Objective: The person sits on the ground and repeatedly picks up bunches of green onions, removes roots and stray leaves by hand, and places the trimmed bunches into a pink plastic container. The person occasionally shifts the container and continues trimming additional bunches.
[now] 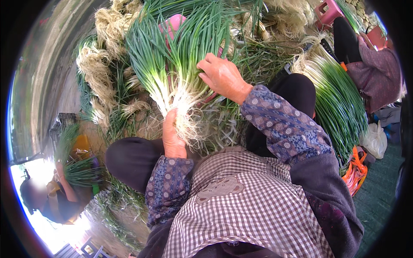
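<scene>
My left hand [173, 137] grips a bunch of green onions [177, 88] by its white lower ends, with the thumb across the front. Pale, stringy roots [188, 124] hang beside that hand towards me. The green leaves fan out away from me, over a pink plastic stool [176, 24] that is partly hidden. At the bunch's right side is my right hand [224, 77], its fingers bent against the outer stalks. Whether a stalk is pinched between those fingertips is not clear.
Rooted green onions [96, 69] lie in heaps at left and far side. Trimmings [258, 58] litter the ground. A large aligned pile of green onions [335, 96] lies at right, near orange straps [355, 171] and a white plastic bag [376, 138]. People sit at left [61, 196] and right [376, 74].
</scene>
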Tool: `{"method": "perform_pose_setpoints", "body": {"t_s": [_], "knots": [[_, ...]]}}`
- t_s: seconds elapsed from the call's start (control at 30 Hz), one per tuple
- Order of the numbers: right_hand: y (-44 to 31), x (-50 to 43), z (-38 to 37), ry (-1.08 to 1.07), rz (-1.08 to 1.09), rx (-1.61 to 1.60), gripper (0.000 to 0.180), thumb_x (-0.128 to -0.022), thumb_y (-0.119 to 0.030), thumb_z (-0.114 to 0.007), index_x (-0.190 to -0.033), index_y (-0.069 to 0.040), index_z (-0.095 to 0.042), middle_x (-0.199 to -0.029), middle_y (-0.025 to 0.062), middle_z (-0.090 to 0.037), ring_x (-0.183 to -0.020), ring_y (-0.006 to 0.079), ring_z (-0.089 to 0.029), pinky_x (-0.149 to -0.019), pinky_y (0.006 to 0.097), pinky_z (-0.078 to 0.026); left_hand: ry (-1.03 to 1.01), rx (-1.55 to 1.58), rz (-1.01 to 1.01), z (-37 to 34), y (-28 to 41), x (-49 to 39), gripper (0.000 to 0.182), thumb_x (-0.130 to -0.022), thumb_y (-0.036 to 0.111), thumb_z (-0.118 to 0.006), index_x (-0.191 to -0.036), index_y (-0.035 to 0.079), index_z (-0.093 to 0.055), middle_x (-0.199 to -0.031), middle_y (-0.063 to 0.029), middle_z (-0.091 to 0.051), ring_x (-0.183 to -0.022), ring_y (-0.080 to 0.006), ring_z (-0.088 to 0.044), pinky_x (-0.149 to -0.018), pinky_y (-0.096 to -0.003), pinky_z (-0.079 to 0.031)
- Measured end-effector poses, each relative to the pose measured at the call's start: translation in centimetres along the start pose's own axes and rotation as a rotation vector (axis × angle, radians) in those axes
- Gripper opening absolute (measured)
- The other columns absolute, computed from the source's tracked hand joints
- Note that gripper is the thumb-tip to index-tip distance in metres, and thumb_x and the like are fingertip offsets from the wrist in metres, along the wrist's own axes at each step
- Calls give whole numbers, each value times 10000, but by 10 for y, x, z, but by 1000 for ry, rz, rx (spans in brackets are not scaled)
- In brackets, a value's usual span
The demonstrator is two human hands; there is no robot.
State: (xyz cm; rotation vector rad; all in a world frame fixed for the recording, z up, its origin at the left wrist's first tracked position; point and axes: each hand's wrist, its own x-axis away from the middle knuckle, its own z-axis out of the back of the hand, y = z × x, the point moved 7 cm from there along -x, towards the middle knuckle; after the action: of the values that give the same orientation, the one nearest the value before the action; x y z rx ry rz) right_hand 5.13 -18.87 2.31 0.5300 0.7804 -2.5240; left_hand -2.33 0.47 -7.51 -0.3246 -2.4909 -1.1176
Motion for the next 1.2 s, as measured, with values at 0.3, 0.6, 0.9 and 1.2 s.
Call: {"method": "perform_pose_setpoints", "body": {"t_s": [0.3,0.6,0.9,1.2], "knots": [[-66,78,-2,-525,-109,-754,69,-821,-102,-626,-817,-33,-620,-746,97,-631,-673,240,-631,-603,348,-493,-64,-11,-77,-7,-6,3,474,-852,87,-618,-1293,-55,-516,-1165,-129,-637,-987,-200,-645,-861,-333,-534],[-61,52,31,-319,36,-358,165,-827,-151,-665,-904,-16,-610,-925,122,-593,-744,292,-627,-633,401,-516,-73,-16,-41,5,-13,-5,415,-891,177,-627,-1240,-33,-550,-1113,-105,-654,-930,-187,-655,-815,-316,-553],[-13,-23,-15,-197,187,176,112,-793,-105,-627,-877,-47,-581,-908,109,-550,-806,283,-621,-648,399,-540,-22,-60,-57,-5,-5,6,332,-893,233,-666,-1143,19,-619,-1005,-38,-670,-841,-130,-639,-722,-270,-533],[-71,60,-1,-529,-112,-752,131,-761,-137,-657,-723,-26,-598,-643,98,-607,-565,248,-589,-557,367,-469,-96,5,-70,-14,-3,10,444,-834,119,-631,-1238,-50,-554,-1095,-116,-654,-918,-186,-658,-790,-303,-543]]}}
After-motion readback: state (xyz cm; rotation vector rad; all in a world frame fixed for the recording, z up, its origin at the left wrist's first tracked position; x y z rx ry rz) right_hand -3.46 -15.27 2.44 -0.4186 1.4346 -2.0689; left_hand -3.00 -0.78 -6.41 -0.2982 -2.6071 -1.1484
